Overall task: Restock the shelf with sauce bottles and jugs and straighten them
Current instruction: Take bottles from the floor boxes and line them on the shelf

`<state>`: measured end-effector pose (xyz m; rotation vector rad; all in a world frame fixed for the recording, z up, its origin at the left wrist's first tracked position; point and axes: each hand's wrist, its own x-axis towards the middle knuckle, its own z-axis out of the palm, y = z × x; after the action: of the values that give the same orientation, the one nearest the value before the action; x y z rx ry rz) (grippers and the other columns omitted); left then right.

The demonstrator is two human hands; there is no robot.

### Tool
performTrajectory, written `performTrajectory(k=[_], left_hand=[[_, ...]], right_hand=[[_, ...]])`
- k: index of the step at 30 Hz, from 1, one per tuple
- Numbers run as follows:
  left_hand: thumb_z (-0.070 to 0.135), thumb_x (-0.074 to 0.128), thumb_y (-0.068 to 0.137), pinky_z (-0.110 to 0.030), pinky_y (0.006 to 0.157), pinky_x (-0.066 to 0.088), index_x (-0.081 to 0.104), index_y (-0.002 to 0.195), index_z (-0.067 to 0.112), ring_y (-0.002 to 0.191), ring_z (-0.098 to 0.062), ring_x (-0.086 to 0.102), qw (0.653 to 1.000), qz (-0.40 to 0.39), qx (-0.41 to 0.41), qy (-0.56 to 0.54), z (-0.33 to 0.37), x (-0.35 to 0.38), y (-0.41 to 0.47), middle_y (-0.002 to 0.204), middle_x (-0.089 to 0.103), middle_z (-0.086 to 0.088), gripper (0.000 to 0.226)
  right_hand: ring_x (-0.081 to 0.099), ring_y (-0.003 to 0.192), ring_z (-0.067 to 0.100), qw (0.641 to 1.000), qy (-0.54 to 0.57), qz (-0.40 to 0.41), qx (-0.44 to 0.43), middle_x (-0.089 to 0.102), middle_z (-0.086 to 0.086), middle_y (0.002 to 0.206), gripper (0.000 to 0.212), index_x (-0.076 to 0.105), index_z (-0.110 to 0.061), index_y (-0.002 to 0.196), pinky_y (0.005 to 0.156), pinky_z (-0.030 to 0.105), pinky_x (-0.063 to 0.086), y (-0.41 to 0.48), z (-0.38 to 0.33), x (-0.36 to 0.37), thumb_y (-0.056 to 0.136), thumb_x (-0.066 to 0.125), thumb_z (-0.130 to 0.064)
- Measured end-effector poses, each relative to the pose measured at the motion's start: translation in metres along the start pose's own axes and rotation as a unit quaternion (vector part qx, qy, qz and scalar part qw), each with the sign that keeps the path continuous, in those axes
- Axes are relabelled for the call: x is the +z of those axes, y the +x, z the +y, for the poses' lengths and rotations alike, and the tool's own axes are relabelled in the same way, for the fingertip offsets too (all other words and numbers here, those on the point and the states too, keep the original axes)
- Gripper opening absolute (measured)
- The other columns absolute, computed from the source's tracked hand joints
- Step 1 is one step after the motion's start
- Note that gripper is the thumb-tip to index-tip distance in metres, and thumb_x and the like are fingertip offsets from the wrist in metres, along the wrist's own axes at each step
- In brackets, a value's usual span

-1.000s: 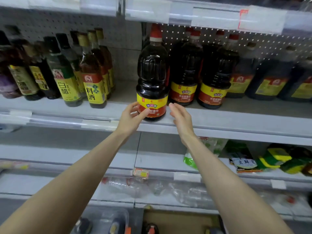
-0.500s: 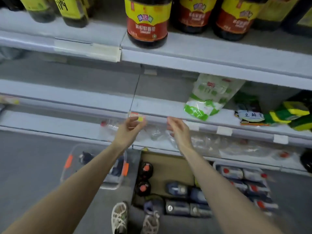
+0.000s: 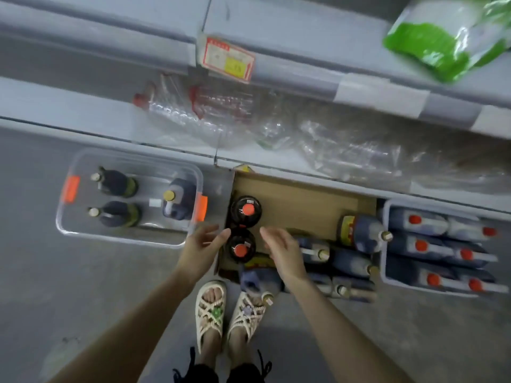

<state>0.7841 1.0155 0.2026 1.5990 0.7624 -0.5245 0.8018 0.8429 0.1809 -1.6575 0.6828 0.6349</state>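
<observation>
I look down at a cardboard box (image 3: 298,197) on the floor. Two dark sauce jugs with red caps stand upright in its left end, the nearer jug (image 3: 240,247) and the farther jug (image 3: 246,211). Several dark bottles (image 3: 356,230) lie on their sides in the box's right part. My left hand (image 3: 201,247) hangs open just left of the nearer jug. On the jug's right my right hand (image 3: 284,250) is open too. Neither hand holds anything.
A clear plastic bin (image 3: 83,225) with orange clips holds three dark bottles, left of the box. A grey crate (image 3: 387,244) of bottles lying flat sits to the right. Shelf edges (image 3: 304,81) with a price tag, crumpled plastic wrap and a green bag are above. My sandalled feet (image 3: 229,313) stand below the box.
My view swung from the shelf with the standing jugs down to the floor. Both hands left the shelved jug and came down on either side of the nearer jug in the box.
</observation>
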Motion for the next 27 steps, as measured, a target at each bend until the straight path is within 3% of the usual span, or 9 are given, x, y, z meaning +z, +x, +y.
performTrajectory(k=[5, 7, 9, 11, 14, 18, 21, 23, 27], left_hand=[[0.024, 0.061, 0.092, -0.007, 0.059, 0.046, 0.057, 0.111, 0.013, 0.079, -0.003, 0.059, 0.998, 0.008, -0.056, 0.002, -0.081, 0.0, 0.042, 0.09, 0.064, 0.002, 0.022], [0.026, 0.062, 0.091, -0.014, 0.065, 0.047, 0.059, 0.112, 0.011, 0.081, -0.008, 0.06, 0.997, 0.016, -0.072, -0.002, -0.106, 0.0, 0.058, 0.092, 0.065, -0.002, 0.026], [0.029, 0.062, 0.09, -0.019, 0.068, 0.045, 0.06, 0.111, 0.011, 0.085, -0.013, 0.061, 0.996, 0.009, -0.089, -0.003, -0.128, 0.0, 0.074, 0.094, 0.065, -0.004, 0.028], [0.03, 0.061, 0.091, -0.02, 0.068, 0.045, 0.06, 0.109, 0.013, 0.086, -0.014, 0.06, 0.996, 0.002, -0.094, 0.0, -0.146, 0.002, 0.088, 0.095, 0.065, -0.006, 0.025], [0.031, 0.059, 0.092, -0.021, 0.072, 0.048, 0.059, 0.108, 0.015, 0.088, -0.014, 0.061, 0.995, 0.001, -0.099, 0.003, -0.165, 0.005, 0.102, 0.098, 0.065, -0.008, 0.022], [0.035, 0.057, 0.093, -0.029, 0.081, 0.051, 0.059, 0.097, 0.026, 0.095, -0.013, 0.062, 0.995, -0.012, -0.102, 0.007, -0.178, 0.009, 0.114, 0.1, 0.066, -0.003, 0.01], [0.036, 0.055, 0.094, -0.029, 0.081, 0.051, 0.058, 0.092, 0.031, 0.091, -0.008, 0.063, 0.995, -0.015, -0.099, 0.003, -0.18, 0.011, 0.122, 0.097, 0.066, 0.001, 0.006], [0.036, 0.055, 0.094, -0.028, 0.08, 0.05, 0.058, 0.093, 0.03, 0.091, -0.008, 0.063, 0.995, -0.02, -0.094, 0.008, -0.18, 0.01, 0.128, 0.098, 0.067, 0.001, 0.007], [0.039, 0.053, 0.094, -0.033, 0.086, 0.051, 0.057, 0.095, 0.03, 0.097, -0.014, 0.063, 0.995, -0.03, -0.095, 0.011, -0.182, 0.006, 0.13, 0.103, 0.066, -0.001, 0.009]], right_hand=[[0.06, 0.074, 0.037, 0.997, 0.005, -0.009, 0.073, 0.067, 0.014, 0.082, 0.025, 0.061, -0.008, 0.108, 0.062, 0.032, 0.047, 0.029, 0.079, 0.035, 0.091, 0.065, -0.026], [0.058, 0.059, 0.014, 0.996, -0.015, -0.005, 0.087, 0.064, 0.0, 0.067, 0.034, 0.06, -0.019, 0.088, 0.064, 0.029, 0.044, 0.041, 0.106, 0.049, 0.08, 0.069, -0.051], [0.053, 0.057, 0.005, 0.993, -0.035, 0.002, 0.11, 0.057, -0.01, 0.058, 0.064, 0.057, -0.02, 0.076, 0.063, 0.024, 0.043, 0.059, 0.136, 0.06, 0.058, 0.065, -0.081], [0.05, 0.059, 0.003, 0.99, -0.007, 0.016, 0.137, 0.054, -0.011, 0.064, 0.071, 0.059, -0.008, 0.088, 0.052, 0.011, 0.041, 0.073, 0.154, 0.072, 0.065, 0.066, -0.075], [0.044, 0.066, 0.004, 0.985, 0.056, 0.024, 0.164, 0.049, -0.005, 0.079, 0.065, 0.052, -0.01, 0.108, 0.051, 0.008, 0.038, 0.088, 0.173, 0.086, 0.074, 0.072, -0.061], [0.05, 0.08, 0.008, 0.974, 0.122, 0.045, 0.183, 0.053, -0.009, 0.091, 0.111, 0.05, -0.016, 0.119, 0.072, 0.023, 0.041, 0.096, 0.2, 0.1, 0.036, 0.072, -0.086], [0.056, 0.115, 0.021, 0.969, 0.15, 0.065, 0.185, 0.058, 0.003, 0.127, 0.119, 0.044, -0.015, 0.137, 0.102, 0.043, 0.044, 0.105, 0.2, 0.106, 0.043, 0.07, -0.082], [0.053, 0.124, 0.023, 0.965, 0.189, 0.068, 0.17, 0.054, 0.005, 0.136, 0.128, 0.04, -0.017, 0.143, 0.109, 0.044, 0.039, 0.108, 0.198, 0.109, 0.037, 0.075, -0.08], [0.059, 0.113, 0.017, 0.949, 0.251, 0.073, 0.173, 0.057, 0.006, 0.133, 0.121, 0.046, -0.012, 0.14, 0.09, 0.029, 0.048, 0.106, 0.194, 0.107, 0.038, 0.082, -0.066]])
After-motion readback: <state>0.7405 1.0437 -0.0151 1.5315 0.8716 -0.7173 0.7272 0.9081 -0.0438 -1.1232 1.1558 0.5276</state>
